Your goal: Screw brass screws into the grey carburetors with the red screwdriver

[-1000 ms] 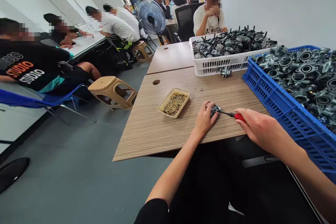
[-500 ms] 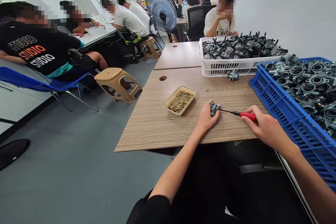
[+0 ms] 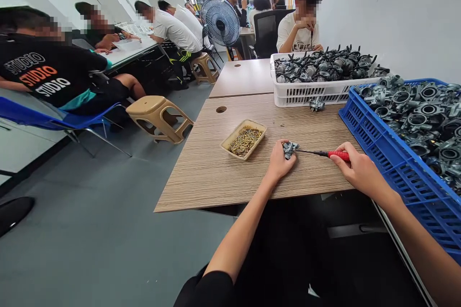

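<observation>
My left hand (image 3: 280, 162) is closed around a small grey metal carburetor body (image 3: 289, 149), keeping it on the wood-grain table (image 3: 194, 177). In my right hand (image 3: 358, 168) is the red handle of a screwdriver (image 3: 337, 155). Its dark shaft points left, and the tip meets the right side of the carburetor body; the exact contact is too small to make out. Left of my left hand sits a shallow cream tray (image 3: 224, 146) of small brass-coloured parts (image 3: 247, 140).
A blue crate (image 3: 382, 146) heaped with metal carburetor bodies stands on the right. Behind it is a white basket (image 3: 295, 93) of similar parts with black hoses. One loose part (image 3: 317, 104) lies before the basket. A person (image 3: 300, 24) sits across the table; a stool (image 3: 158, 110) stands left.
The whole view has shifted slightly. Both hands keep their holds, and the screwdriver stays against the carburetor body with little visible movement.
</observation>
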{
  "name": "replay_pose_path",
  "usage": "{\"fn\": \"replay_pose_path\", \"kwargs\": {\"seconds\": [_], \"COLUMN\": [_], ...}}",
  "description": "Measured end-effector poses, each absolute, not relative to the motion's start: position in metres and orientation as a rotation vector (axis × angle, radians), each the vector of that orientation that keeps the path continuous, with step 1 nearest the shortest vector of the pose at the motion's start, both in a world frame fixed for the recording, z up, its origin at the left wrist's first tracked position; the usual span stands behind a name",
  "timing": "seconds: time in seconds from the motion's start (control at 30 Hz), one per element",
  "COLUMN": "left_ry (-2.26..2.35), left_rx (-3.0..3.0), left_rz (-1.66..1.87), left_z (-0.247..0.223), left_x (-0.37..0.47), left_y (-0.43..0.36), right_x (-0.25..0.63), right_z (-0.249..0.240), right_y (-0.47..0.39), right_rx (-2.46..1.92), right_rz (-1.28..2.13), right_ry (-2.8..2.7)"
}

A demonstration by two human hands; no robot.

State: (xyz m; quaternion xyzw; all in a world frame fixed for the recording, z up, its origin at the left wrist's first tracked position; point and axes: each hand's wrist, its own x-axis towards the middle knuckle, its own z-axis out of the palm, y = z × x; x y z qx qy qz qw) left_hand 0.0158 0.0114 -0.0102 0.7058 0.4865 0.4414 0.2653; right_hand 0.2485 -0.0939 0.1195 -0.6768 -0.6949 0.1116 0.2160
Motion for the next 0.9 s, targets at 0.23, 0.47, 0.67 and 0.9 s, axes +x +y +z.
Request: {"fn": "replay_pose_path", "kwargs": {"seconds": [0.23, 0.47, 0.67, 0.9], "left_ry": [1.318, 1.310, 1.319, 1.297], "left_rx": [1.925, 2.034, 1.946, 1.931], "left_rz": [1.206, 1.265, 1.333, 1.339], "left_z": [-0.010, -0.005, -0.004, -0.003], "left_x": [0.015, 0.014, 0.011, 0.008], "left_y": [0.009, 0.005, 0.005, 0.004], "right_x": [0.253, 0.258, 0.257, 0.255], "right_z": [0.117, 0.091, 0.046, 0.029], "right_y": [-0.089, -0.076, -0.068, -0.076], "right_rx": [-1.647, -1.698, -1.671, -1.539], "right_rz": [0.462, 0.478, 0.764, 0.867], "right_ry": [-1.930, -1.708, -1.452, -1.419]}}
